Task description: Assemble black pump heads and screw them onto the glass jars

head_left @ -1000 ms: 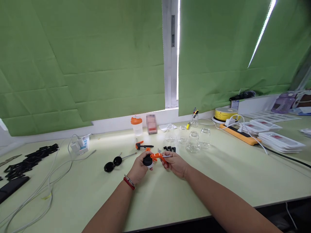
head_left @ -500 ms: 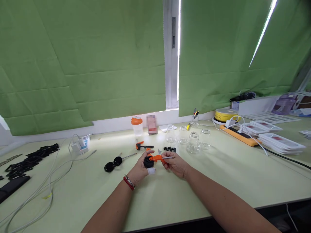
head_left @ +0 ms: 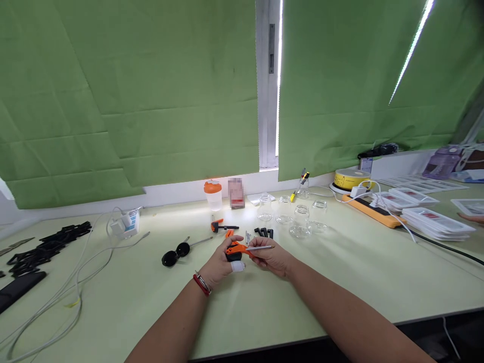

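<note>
My left hand (head_left: 221,259), a white wrap on its thumb, is closed around a black rounded part (head_left: 233,256). My right hand (head_left: 270,257) pinches an orange piece (head_left: 237,249) together with a slim metal rod (head_left: 260,247) that points right. The orange piece lies across the top of the black part; whether they are joined I cannot tell. Just beyond my fingers are another orange piece (head_left: 229,233), a few small metal pins (head_left: 247,237) and several short black parts (head_left: 263,232). Farther back lies an orange-and-black clamp-like tool (head_left: 223,227).
Left of my hands are two black discs (head_left: 176,254) with metal rods, white cables (head_left: 77,277) and black linked parts (head_left: 49,249). Glass jars (head_left: 301,222) and an orange-lidded cup (head_left: 214,195) stand behind. At right are an orange power strip (head_left: 374,210) and another person's hand (head_left: 472,218).
The orange piece has turned slightly and slid left over the black part, the rod along with it. Another person's hand and a white tray have come in at the right edge.
</note>
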`<state>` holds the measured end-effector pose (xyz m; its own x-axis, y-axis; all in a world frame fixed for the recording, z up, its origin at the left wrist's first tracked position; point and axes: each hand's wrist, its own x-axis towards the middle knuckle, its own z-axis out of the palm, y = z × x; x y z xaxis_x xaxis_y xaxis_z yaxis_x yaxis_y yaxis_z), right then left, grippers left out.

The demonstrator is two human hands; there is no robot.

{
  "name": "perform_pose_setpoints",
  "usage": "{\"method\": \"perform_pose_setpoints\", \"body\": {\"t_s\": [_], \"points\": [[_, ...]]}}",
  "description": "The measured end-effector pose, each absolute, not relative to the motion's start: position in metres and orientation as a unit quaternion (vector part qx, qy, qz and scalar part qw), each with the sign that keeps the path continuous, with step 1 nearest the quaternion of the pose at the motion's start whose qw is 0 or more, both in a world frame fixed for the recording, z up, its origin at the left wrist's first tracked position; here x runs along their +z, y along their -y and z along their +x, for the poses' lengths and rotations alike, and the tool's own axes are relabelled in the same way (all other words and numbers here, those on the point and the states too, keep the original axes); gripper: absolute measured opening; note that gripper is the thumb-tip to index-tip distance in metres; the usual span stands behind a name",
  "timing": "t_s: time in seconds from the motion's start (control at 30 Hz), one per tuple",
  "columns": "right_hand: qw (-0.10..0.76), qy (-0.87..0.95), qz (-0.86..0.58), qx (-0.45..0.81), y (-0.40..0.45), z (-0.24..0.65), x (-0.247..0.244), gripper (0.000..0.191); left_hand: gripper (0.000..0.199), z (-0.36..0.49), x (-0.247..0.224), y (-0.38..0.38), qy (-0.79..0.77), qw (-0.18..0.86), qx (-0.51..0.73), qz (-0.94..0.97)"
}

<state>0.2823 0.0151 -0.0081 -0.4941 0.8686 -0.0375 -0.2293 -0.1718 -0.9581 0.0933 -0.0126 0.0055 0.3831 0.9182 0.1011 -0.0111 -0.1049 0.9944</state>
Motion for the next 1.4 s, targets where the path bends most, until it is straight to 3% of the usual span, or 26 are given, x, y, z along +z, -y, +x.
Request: {"method": "perform_pose_setpoints", "body": {"t_s": [0.2, 0.5, 0.77, 1.13, 1.27, 1.4], "points": [[0.396, 0.534, -0.304, 0.682, -0.017, 0.283, -0.009, 0.033, 0.070, 0.093, 0.008, 0.013, -0.332, 0.607, 0.415, 0.591], [0.399, 0.532, -0.291, 0.688, -0.020, 0.280, -0.015, 0.032, 0.039, 0.098, 0.010, 0.014, -0.293, 0.695, 0.461, 0.468], [0.387, 0.563, -0.300, 0.666, -0.022, 0.280, -0.023, 0.034, 0.032, 0.097, 0.009, 0.012, -0.306, 0.690, 0.478, 0.449], [0.413, 0.734, -0.434, 0.320, -0.037, 0.285, -0.029, 0.020, 0.026, 0.090, 0.012, 0.002, -0.314, 0.646, 0.583, 0.380], [0.296, 0.847, -0.427, 0.117, -0.033, 0.278, -0.031, 0.035, 0.024, 0.089, 0.012, 0.000, -0.315, 0.640, 0.598, 0.366], [0.195, 0.875, -0.442, -0.007, -0.030, 0.271, -0.033, 0.029, 0.022, 0.090, 0.010, -0.001, -0.324, 0.632, 0.604, 0.361]]}}
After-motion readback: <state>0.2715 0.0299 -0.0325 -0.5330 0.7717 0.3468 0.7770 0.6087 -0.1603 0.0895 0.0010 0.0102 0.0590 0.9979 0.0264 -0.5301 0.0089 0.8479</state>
